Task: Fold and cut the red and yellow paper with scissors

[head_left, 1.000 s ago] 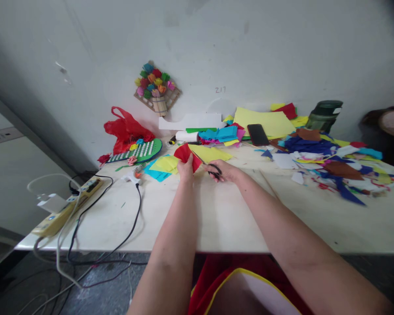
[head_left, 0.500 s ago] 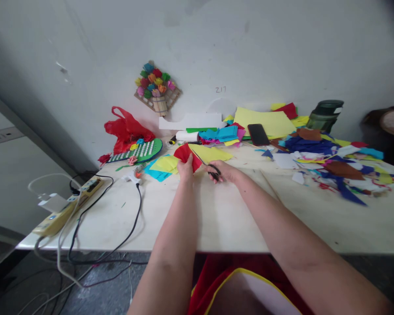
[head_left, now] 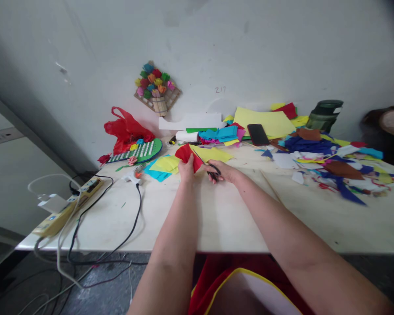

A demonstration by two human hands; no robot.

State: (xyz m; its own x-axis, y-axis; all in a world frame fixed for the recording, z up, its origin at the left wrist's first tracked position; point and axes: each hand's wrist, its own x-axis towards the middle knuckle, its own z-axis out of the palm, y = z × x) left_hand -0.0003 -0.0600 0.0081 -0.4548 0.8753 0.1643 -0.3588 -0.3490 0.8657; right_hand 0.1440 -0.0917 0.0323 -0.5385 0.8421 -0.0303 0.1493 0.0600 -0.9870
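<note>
Midway along the table (head_left: 230, 218) the left hand (head_left: 185, 168) holds folded paper (head_left: 184, 152), and just to its right are the scissors (head_left: 218, 169) in the right hand (head_left: 228, 171). To the left of both hands lie loose sheets (head_left: 166, 165), then the glue gun (head_left: 131, 176); farther left and nearer runs the power strip (head_left: 57, 218). Beyond the glue gun I see a board (head_left: 146, 150), with a plastic bag (head_left: 126, 131) behind it by the wall (head_left: 197, 48). On the far side, right of the middle, a phone (head_left: 258, 134) lies at the corner of a large sheet (head_left: 265, 120). Scraps (head_left: 343, 169) spread over the right end, a bottle (head_left: 323, 117) standing behind them.
</note>
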